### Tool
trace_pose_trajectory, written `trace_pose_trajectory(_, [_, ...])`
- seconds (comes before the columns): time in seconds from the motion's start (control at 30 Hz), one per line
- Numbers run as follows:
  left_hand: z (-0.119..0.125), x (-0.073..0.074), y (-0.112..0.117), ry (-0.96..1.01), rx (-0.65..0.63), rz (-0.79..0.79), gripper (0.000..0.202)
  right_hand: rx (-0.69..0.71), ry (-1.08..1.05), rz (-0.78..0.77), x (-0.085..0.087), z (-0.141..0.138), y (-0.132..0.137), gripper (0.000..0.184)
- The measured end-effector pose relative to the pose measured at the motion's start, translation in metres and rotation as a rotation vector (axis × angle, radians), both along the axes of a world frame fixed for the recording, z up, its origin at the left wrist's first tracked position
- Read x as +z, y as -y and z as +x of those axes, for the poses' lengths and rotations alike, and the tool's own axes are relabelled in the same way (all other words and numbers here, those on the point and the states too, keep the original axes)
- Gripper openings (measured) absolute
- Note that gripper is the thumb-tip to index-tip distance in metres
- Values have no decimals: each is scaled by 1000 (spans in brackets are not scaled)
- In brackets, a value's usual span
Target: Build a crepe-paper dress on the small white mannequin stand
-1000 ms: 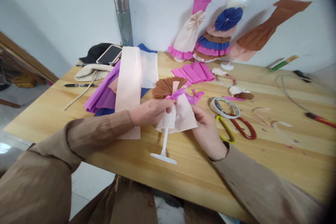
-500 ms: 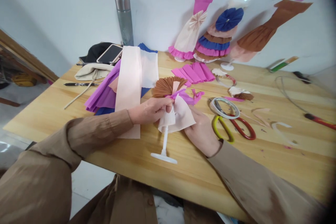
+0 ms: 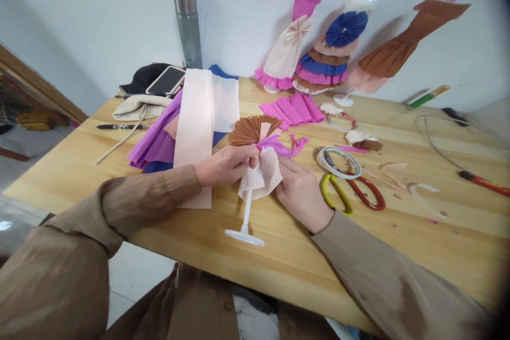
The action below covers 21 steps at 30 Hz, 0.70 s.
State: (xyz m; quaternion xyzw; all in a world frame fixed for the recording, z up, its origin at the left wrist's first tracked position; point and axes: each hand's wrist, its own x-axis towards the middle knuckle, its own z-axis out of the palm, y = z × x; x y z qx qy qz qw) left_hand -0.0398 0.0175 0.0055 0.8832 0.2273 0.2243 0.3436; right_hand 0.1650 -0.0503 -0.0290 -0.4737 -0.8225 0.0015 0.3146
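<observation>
A small white dress stand (image 3: pixel 245 236) is tilted over the table near its front edge, with pale pink crepe paper (image 3: pixel 261 183) wrapped loosely around its upper part. My left hand (image 3: pixel 227 166) is closed, thumb and finger pinching the top of this paper against the stand. At the paper's right edge, my right hand (image 3: pixel 303 191) is closed on it, its fingertips partly hidden. Just beyond both hands are a brown pleated paper fan (image 3: pixel 253 130) and a purple paper strip (image 3: pixel 274 144); whether they are attached to the stand I cannot tell.
Scissors (image 3: pixel 368 194) and a tape roll (image 3: pixel 339 162) lie at the right. Folded pale paper (image 3: pixel 193 133) and purple paper (image 3: pixel 155 135) lie at the left. Along the wall stand a flask (image 3: pixel 188 32) and paper-dressed stands, including a pink-topped one (image 3: pixel 282 53).
My right hand has moved slightly left, bringing the pale paper's right side closer around the stand. The left hand keeps its pinch. The stand's base has shifted slightly left.
</observation>
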Motion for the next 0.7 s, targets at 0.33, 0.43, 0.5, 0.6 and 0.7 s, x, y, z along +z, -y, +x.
trace_pose_trajectory(0.33, [1,-4,4,71,59,-258,16,-5,70,4,6,-3,1,33])
trace_pose_trajectory(0.43, [0,-2,4,47,70,-90,16,-10,77,24,4,-3,1,35])
trace_pose_trajectory(0.5, [-1,-1,4,17,77,56,15,-11,83,35,4,-3,0,35])
trace_pose_trajectory(0.6, [-2,0,2,-32,28,196,15,-5,90,51,4,-3,0,32])
trace_pose_trajectory(0.7, [-4,-1,0,-27,-40,299,16,7,82,55,5,-4,1,34])
